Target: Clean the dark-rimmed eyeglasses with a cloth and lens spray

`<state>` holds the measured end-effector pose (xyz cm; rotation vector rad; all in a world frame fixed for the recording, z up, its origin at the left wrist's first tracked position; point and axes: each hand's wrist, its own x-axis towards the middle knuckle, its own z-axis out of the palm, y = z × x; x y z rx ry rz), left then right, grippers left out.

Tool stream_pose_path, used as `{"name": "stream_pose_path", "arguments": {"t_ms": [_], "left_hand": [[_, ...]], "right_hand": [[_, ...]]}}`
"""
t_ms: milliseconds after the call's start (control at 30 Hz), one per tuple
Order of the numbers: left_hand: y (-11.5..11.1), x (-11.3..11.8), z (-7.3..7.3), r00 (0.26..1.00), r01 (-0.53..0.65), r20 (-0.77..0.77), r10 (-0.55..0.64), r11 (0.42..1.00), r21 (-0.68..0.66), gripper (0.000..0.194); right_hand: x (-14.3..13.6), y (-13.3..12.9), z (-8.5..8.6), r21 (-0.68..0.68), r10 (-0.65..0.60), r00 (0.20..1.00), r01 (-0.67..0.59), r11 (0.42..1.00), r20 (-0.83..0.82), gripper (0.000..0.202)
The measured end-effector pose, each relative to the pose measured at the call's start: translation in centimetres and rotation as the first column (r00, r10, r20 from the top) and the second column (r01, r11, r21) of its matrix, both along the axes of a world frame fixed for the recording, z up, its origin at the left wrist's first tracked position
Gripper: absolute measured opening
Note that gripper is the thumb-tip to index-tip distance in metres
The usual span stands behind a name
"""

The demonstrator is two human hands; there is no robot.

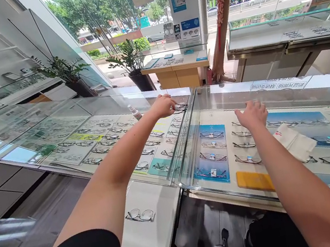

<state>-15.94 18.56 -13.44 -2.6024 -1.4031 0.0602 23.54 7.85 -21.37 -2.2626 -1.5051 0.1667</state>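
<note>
Left fingers: the fingers point(171, 106) of the left hand point(163, 105) are clenched around a pair of dark glasses point(180, 107), pinching its near end.
Glasses: thin dark frame with clear lenses, lying near the far edge of the left glass surface point(65, 115), just beside the seam to the right case; the long axis runs left to right, away from the hand.
Right fingers: the right hand point(252, 114) lies flat, released, palm down on the right glass surface point(290, 96), holding nothing.
Near the right hand: a folded white cloth point(294, 142), soft and creased, lies on the glass just beside the forearm.
Under the glass: rows of thin metal frames point(213, 156) on blue cards; a flat yellow pad point(254, 180) toward the near edge.
Far edge, left surface: a small white spray bottle point(135, 112), tilted.
</note>
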Motion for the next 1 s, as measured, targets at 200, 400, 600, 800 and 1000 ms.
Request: {"name": "stream_pose_path", "arguments": {"t_ms": [200, 400, 600, 800, 1000], "left_hand": [[-3.8, 0.3, 0.2, 1.0, -0.019, 0.008, 0.02, 0.999, -0.036, 0.025], [-14.2, -1.0, 2.9, 0.998, -0.041, 0.033, 0.049, 0.976, -0.215, 0.021], [-28.9, -5.2, 7.3, 0.987, 0.056, 0.155, 0.034, 0.839, -0.541, 0.014], [-37.8, -7.7, 3.0, 0.98, -0.014, 0.122, 0.156, 0.67, -0.742, 0.012], [-37.0, -8.8, -5.3, 0.978, -0.077, 0.101, 0.181, 0.771, -0.632, 0.015]], "right_hand": [[0.1, 0.0, 0.0, 0.019, -0.004, 1.0, 0.004, 1.0, -0.018, 0.066], [0.2, -0.4, 0.5, -0.016, 0.0, 0.999, 0.0, 1.0, -0.046, 0.068], [0.4, -0.8, 1.3, -0.072, 0.002, 0.998, -0.007, 0.997, -0.068, 0.071], [0.4, -1.0, 1.5, -0.078, -0.022, 0.998, 0.018, 0.997, -0.051, 0.069], [0.6, -1.0, 1.0, -0.052, -0.022, 0.999, 0.02, 0.998, -0.035, 0.068]]}}
